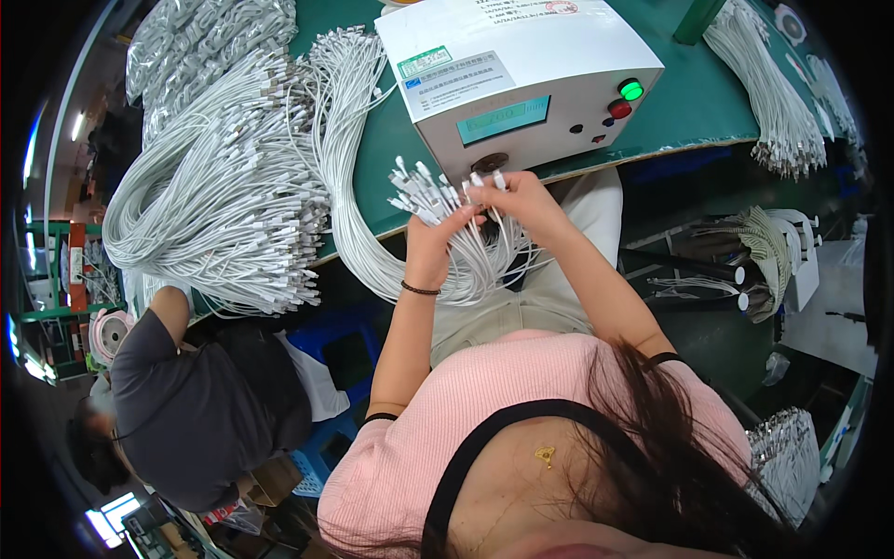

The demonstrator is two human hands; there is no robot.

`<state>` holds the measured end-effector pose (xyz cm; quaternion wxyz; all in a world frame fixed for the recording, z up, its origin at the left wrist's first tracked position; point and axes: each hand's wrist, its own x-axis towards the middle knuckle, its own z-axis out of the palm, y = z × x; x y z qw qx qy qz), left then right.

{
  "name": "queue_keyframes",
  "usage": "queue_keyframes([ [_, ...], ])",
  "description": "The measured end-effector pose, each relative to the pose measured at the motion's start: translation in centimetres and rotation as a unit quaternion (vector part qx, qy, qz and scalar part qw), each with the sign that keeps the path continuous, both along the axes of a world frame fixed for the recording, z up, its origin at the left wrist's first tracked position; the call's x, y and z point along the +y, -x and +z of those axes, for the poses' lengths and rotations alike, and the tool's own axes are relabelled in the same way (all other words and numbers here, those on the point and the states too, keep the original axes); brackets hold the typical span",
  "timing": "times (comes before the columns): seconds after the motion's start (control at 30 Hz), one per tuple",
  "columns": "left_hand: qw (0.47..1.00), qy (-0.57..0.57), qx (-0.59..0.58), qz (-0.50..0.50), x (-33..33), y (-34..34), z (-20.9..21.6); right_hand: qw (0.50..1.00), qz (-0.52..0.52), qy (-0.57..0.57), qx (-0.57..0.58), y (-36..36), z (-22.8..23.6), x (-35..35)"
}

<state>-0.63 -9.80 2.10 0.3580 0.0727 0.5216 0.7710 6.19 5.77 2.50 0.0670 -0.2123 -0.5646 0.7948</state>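
My left hand point(432, 246) is wrapped round a bundle of white cables point(472, 272), with their connector ends point(424, 191) fanned out above the thumb. Beside it, my right hand point(527, 207) pinches one cable near its connector, close to the top of the bundle. The cords sag in a loop below both hands, over my lap. Just beyond my fingers stands a white tester box point(540, 70) with a lit screen point(503, 121), a glowing green button point(631, 89) and a dark round socket point(490, 162) low on its front.
A large heap of white cables point(214, 205) covers the left of the green table point(694, 98). Bagged cables point(209, 42) lie behind it. Another cable bundle point(768, 93) hangs over the right edge. At the left sits another person point(200, 410), near a blue stool point(345, 345).
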Motion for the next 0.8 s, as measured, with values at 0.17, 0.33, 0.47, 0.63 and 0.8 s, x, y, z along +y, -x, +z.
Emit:
queue_keyframes([
  [0.17, 1.000, 0.011, 0.002, 0.001, 0.1, -0.3, -0.4, 0.999, -0.017, -0.046, 0.020, -0.6, 0.1, -0.6],
  [0.33, 1.000, 0.002, -0.016, 0.007, -0.1, -0.1, 0.2, 0.993, -0.086, -0.071, 0.034, -0.5, -0.8, -0.9],
  [0.47, 1.000, 0.001, 0.000, 0.023, 0.1, 0.2, 0.4, 0.997, -0.071, 0.005, 0.004, -0.2, -0.4, -0.5],
  [0.63, 0.999, 0.002, 0.008, 0.033, 0.2, 0.5, 0.5, 0.994, -0.096, 0.055, 0.007, 0.5, 0.3, -0.6],
  [0.8, 0.999, 0.011, 0.008, 0.028, 0.1, 0.3, 0.1, 0.998, -0.061, 0.010, -0.003, 0.2, 0.2, 0.1],
])
